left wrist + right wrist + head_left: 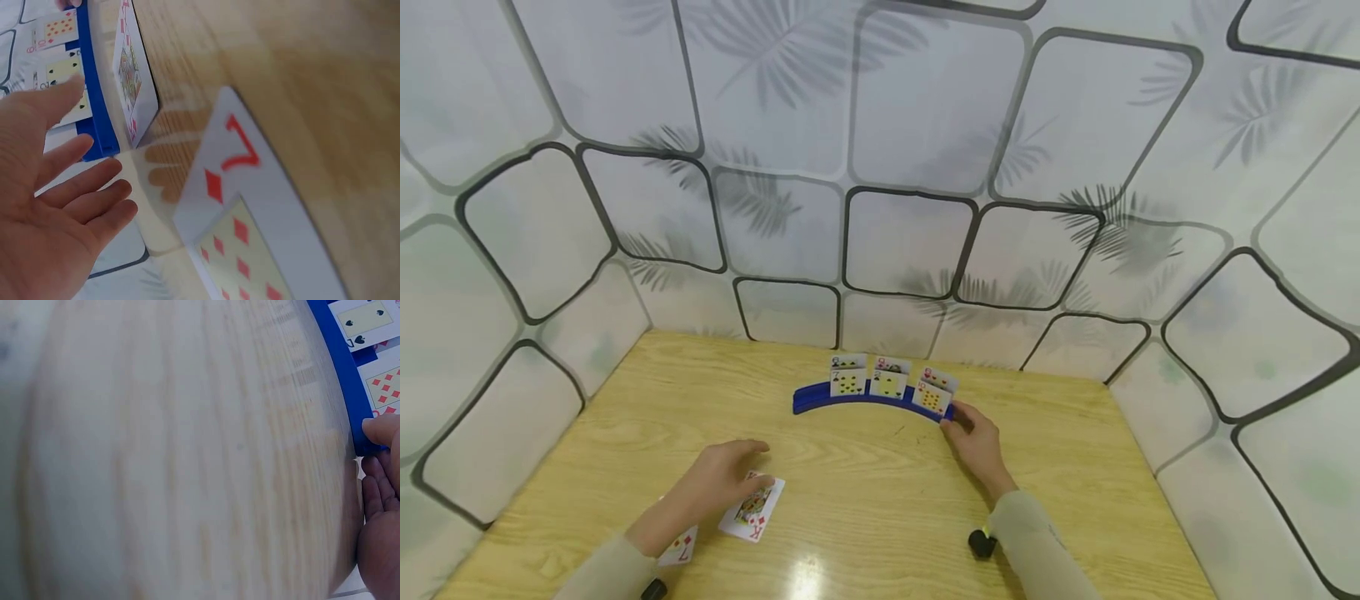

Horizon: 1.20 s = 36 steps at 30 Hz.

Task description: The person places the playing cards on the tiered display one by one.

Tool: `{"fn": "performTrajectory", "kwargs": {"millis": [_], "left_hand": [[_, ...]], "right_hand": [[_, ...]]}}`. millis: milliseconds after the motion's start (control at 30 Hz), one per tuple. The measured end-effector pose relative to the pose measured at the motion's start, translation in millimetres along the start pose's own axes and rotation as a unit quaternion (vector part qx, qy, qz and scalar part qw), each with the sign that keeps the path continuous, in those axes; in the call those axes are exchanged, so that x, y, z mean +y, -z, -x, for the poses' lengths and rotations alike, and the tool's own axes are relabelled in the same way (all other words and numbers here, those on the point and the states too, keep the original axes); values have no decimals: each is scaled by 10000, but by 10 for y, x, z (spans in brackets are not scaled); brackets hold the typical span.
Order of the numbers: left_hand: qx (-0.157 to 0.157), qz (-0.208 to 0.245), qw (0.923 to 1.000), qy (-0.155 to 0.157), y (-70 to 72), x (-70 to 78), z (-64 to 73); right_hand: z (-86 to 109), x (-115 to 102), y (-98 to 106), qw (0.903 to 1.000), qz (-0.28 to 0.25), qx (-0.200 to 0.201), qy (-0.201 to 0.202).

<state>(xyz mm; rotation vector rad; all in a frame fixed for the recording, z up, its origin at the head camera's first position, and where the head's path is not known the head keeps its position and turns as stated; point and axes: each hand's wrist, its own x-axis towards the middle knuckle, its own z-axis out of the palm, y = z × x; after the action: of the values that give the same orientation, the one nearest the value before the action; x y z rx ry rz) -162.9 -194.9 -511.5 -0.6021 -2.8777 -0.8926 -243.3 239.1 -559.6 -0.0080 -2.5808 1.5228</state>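
A curved blue card holder [811,398] stands toward the back of the table, with three pairs of playing cards in its slots. Its front cards are a black seven [848,382], a two of spades [888,385] and a ten of diamonds [931,399]. My right hand [979,446] pinches the holder's right end between thumb and fingers. Over the table at left, my left hand [718,479] hovers with loosely spread fingers, holding nothing. Under its fingertips lies a king of diamonds [754,515], face up. A seven of diamonds [240,187] lies nearer me, partly hidden by the forearm in the head view.
The wooden table [865,492] is enclosed on its far side and flanks by patterned fabric walls [910,242]. Beside the right sleeve is a small round black object [981,543], and another dark piece [654,589] shows by the left sleeve.
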Motion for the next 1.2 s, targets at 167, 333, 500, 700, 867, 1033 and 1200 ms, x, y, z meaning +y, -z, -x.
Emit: {"fn": "performTrajectory", "kwargs": {"millis": [167, 333, 500, 700, 867, 1033, 1200], "left_hand": [[-284, -16, 9996, -69, 40, -49, 140], [-537, -153, 9984, -121, 85, -112, 232], [-813, -101, 9966, -29, 100, -148, 279], [-929, -101, 9956, 52, 82, -156, 311], [-939, -82, 9955, 135, 70, -149, 326], [-859, 13, 9961, 175, 59, -151, 340], [-679, 19, 9977, 79, 54, -157, 341]], "right_hand": [[1, 10, -5, 10000, 21, 42, 53], [2, 9, -4, 9999, 4, 37, 104], [0, 11, -1, 9999, 13, 15, 126], [6, 14, -4, 9999, 33, 9, 108], [10, 14, -9, 9999, 120, 39, 97], [8, 17, -10, 9998, 122, 40, 153], [6, 25, -2, 9995, 202, 84, 238]]}}
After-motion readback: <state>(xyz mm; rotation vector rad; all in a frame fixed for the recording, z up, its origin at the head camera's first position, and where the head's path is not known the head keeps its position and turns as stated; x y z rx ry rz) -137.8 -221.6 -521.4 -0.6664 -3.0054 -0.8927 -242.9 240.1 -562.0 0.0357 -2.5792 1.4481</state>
